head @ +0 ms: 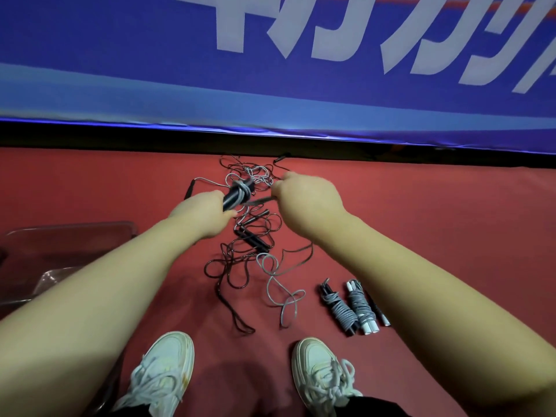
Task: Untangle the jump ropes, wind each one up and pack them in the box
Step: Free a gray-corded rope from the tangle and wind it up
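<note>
Clear box (69, 236), near left: cut by frame edge, half behind left forearm. Right hand (307, 200) blurred, fingers unclear. Black handle (377, 308) part-hidden by right forearm.

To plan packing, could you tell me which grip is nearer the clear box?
Left. The left grip is right of the clear box; the right grip is farther right, across the half-wound jump rope.
</note>
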The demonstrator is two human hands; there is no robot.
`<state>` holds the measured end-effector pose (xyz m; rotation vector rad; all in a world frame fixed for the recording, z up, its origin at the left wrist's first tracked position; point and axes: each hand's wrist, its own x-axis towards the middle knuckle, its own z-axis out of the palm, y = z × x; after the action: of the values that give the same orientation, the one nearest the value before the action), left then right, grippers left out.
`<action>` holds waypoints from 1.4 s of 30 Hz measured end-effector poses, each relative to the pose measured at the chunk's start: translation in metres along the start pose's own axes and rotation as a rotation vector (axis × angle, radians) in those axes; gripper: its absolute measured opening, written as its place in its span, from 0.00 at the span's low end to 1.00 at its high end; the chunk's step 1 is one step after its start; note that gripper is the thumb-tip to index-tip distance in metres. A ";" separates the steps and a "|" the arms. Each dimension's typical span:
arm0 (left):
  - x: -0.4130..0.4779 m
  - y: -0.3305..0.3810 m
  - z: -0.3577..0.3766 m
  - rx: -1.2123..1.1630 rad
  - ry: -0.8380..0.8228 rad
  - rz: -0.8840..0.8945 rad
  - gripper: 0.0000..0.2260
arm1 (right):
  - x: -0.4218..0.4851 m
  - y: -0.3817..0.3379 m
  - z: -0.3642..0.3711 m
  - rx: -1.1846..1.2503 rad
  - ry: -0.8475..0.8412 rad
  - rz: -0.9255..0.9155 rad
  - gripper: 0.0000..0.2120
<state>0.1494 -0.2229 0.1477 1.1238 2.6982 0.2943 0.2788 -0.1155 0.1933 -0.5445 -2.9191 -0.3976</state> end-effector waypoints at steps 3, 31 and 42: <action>-0.009 0.012 0.001 0.135 -0.208 0.144 0.16 | 0.005 0.003 -0.019 -0.098 0.079 -0.244 0.11; -0.013 -0.009 -0.030 -1.329 -0.245 0.119 0.06 | -0.010 0.044 0.071 1.508 -0.493 0.250 0.13; -0.001 -0.027 0.005 -0.932 -0.124 -0.032 0.06 | -0.003 0.037 0.017 0.373 -0.095 0.024 0.11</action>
<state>0.1333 -0.2419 0.1359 0.7512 2.0248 1.2493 0.2937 -0.0785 0.1854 -0.5512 -2.9636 0.1808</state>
